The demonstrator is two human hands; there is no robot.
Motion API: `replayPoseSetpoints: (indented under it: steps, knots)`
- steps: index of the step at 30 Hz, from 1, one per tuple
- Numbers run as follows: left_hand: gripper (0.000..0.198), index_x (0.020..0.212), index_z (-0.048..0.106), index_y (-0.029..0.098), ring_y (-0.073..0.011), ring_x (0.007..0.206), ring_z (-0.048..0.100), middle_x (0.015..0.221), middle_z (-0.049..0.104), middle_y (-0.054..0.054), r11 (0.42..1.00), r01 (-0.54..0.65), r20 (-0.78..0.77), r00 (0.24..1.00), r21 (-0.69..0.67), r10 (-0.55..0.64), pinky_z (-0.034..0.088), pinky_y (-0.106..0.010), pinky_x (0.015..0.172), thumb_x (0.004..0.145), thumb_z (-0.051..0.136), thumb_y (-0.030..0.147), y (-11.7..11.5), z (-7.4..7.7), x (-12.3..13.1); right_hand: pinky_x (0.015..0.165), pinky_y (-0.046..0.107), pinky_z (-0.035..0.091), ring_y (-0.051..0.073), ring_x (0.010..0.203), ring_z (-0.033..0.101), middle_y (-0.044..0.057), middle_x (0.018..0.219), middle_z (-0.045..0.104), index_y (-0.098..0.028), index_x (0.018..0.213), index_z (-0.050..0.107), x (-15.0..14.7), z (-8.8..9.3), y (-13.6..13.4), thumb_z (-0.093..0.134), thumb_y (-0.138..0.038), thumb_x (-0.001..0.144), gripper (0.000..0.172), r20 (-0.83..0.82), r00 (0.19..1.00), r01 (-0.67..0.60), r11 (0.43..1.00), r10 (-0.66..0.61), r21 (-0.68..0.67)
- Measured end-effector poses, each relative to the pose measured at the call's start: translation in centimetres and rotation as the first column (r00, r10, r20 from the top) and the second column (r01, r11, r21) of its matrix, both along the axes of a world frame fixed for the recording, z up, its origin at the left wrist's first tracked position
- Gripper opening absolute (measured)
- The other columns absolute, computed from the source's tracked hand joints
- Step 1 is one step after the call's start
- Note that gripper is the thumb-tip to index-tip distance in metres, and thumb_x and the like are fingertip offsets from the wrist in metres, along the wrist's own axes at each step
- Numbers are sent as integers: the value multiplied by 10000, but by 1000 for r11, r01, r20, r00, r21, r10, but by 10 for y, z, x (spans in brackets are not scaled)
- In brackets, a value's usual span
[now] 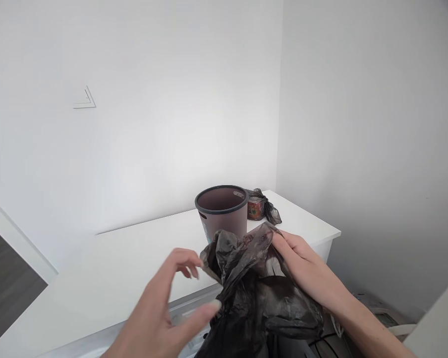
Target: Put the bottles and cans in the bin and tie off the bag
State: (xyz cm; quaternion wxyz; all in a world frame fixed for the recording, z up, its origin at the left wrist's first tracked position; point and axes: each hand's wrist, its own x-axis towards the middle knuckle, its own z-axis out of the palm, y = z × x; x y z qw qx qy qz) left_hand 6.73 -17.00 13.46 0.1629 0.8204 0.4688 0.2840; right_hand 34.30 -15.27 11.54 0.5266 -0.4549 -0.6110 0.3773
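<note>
A crumpled, thin black plastic bag hangs in front of me, its upper part bunched and partly open. My right hand grips the bag's top edge from the right, with some fingers hidden behind the film. To the left, my left hand is open, thumb and fingers spread apart beside the bag; the fingertips are close to its edge. Just behind the bag stands a brownish-purple trash bin with a dark rim, upright, its lower part hidden by the bag.
The bin stands on a white tabletop against the wall. Right of it lies a knotted black bag with a reddish-brown packet showing. Below the table's right side are cables and pale objects. A doorway with dark flooring is at left.
</note>
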Motion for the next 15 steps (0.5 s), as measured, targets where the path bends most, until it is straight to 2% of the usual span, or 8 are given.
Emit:
replayPoseSetpoints:
  steps: [2,4,6,9,11,13,15]
  knots:
    - [317,1150,614,303,-237,935,653,1084,681,-72,1000,-14,-54,998,24,15,472,-233,535,879,671,457,9,-5,17,800,300,505,226,841,627,18,814,690,-243,862,677,-5,8,-4,396,-567,1033,462,71,997,-24,997,19,72]
    - [157,1012,625,285,-211,852,650,970,685,-42,998,-19,-78,997,67,25,461,-236,547,890,622,384,20,-9,25,732,296,484,213,766,591,16,762,655,-242,810,638,-7,14,-8,373,-547,1043,466,155,988,-21,991,-1,135]
    - [105,953,616,275,-185,752,633,863,667,-9,991,-89,-60,994,102,95,438,-235,537,856,577,286,33,-12,22,660,289,449,198,696,552,15,731,636,-242,774,606,-3,18,-13,366,-527,1049,463,237,970,5,982,-50,186]
    - [201,978,620,272,-149,590,555,750,615,33,971,-212,2,977,113,213,399,-234,498,787,559,255,50,-9,6,601,287,405,187,636,514,10,697,616,-250,762,596,12,18,-18,357,-505,1056,457,346,928,52,969,-136,240]
    - [176,962,629,267,-169,661,599,790,634,15,964,-241,47,970,112,237,392,-229,492,800,568,299,55,-3,-4,609,293,418,192,643,541,14,723,643,-260,797,630,24,14,-19,351,-490,1063,449,409,895,73,963,-179,261]
    - [139,921,626,260,-216,868,659,902,677,-22,969,-227,86,972,102,219,407,-222,513,809,595,335,55,3,-9,634,301,455,206,704,613,23,823,706,-279,904,689,32,9,-20,375,-470,1063,400,448,861,112,949,-240,293]
    - [99,858,604,252,-227,931,661,931,690,-29,986,-162,102,982,39,157,448,-229,578,823,610,345,50,9,-9,688,321,504,236,840,682,41,1001,746,-304,1091,709,33,2,-25,458,-450,1040,294,426,819,216,894,-385,393]
